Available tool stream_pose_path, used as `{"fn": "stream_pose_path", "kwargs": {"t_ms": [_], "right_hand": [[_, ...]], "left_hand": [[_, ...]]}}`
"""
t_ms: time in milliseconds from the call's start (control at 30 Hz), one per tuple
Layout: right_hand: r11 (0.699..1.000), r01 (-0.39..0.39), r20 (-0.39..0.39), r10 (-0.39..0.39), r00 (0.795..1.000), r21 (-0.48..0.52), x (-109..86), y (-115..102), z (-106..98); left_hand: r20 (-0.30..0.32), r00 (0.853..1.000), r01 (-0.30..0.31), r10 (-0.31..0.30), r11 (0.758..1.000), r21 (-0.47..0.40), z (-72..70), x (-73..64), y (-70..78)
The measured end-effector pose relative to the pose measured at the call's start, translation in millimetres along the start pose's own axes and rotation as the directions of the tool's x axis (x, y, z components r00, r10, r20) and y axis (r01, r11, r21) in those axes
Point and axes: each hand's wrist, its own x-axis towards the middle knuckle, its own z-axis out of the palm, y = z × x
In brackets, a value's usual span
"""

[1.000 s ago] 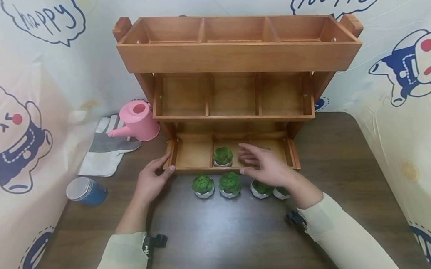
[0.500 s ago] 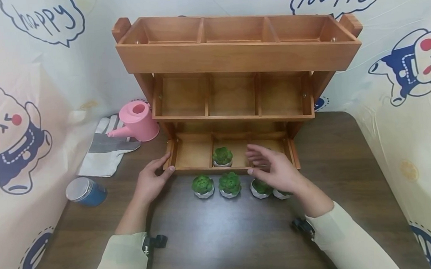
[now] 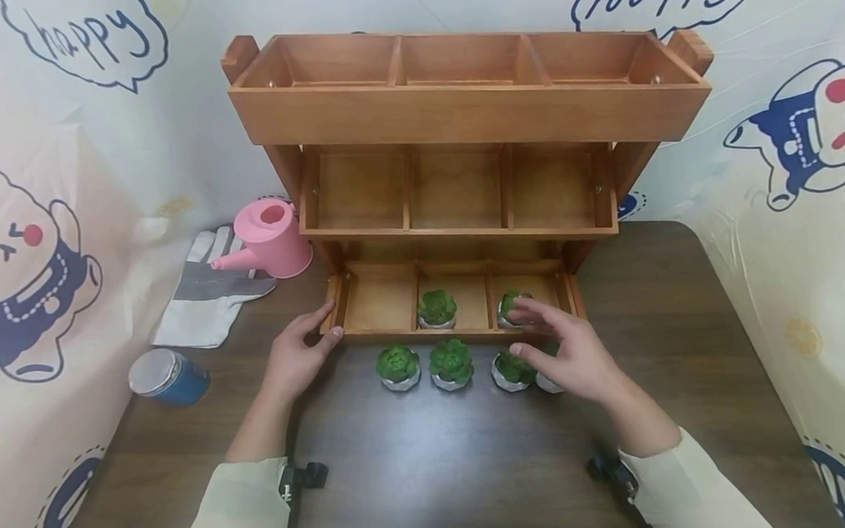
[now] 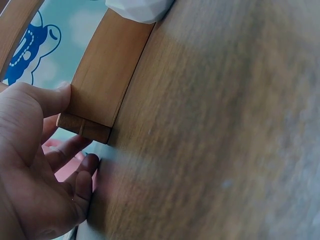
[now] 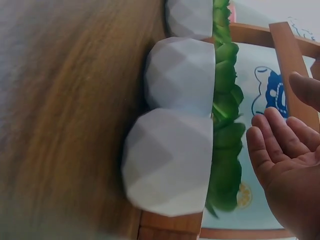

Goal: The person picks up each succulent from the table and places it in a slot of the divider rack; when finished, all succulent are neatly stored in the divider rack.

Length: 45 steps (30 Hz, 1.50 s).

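A three-tier wooden plant stand (image 3: 456,116) has three compartments per tier. My left hand (image 3: 298,353) holds the left end of its bottom tier, with the thumb on the front board (image 4: 107,70). My right hand (image 3: 576,355), fingers apart and holding nothing, hovers over the right front. One small succulent (image 3: 437,305) in a white pot sits in the bottom tier's middle compartment. Another succulent (image 3: 506,307) stands in the right compartment, partly behind my right fingers. Several more potted succulents (image 3: 451,362) line the table before the stand; the rightmost white pot (image 5: 167,165) is mostly hidden in the head view.
Left of the stand, a pink watering can (image 3: 273,237) stands by a grey and white glove (image 3: 204,300). Nearer on the left is a blue jar (image 3: 181,383) with a silver lid. Printed sheets (image 3: 762,273) surround the dark wooden table (image 3: 437,476).
My right hand has drawn back to the right and toward me, showing the succulent in the bottom tier's right compartment. My left hand has stayed in place.
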Motion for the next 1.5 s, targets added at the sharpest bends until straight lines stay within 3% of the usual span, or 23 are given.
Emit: {"fn": "stream_pose_path", "kwargs": {"t_ms": [333,667,933,1200,1500], "right_hand": [[0.997,-0.032,-0.078,0.026,0.997,-0.076,-24.4,7.9,-9.5],[0.979,-0.114,-0.060,0.105,0.993,-0.167,-41.3,14.5,-16.7],[0.959,-0.151,-0.089,0.134,0.987,-0.239,-50.5,22.7,-19.4],[0.940,-0.233,-0.006,0.239,0.971,-0.250,-56.8,32.2,-21.6],[0.921,-0.253,0.017,0.270,0.963,-0.295,-58.5,38.0,-16.8]], "left_hand": [[0.004,1.000,0.013,-0.013,1.000,0.007,-0.8,-1.4,1.1],[0.000,1.000,0.007,-0.007,1.000,0.006,-1.0,-2.4,0.4],[0.002,1.000,0.010,-0.010,1.000,0.001,-0.1,-1.4,0.0],[0.007,1.000,0.015,-0.015,1.000,0.006,-0.7,-0.6,0.4],[0.019,1.000,0.019,-0.019,1.000,0.008,-0.4,1.1,-0.5]]}}
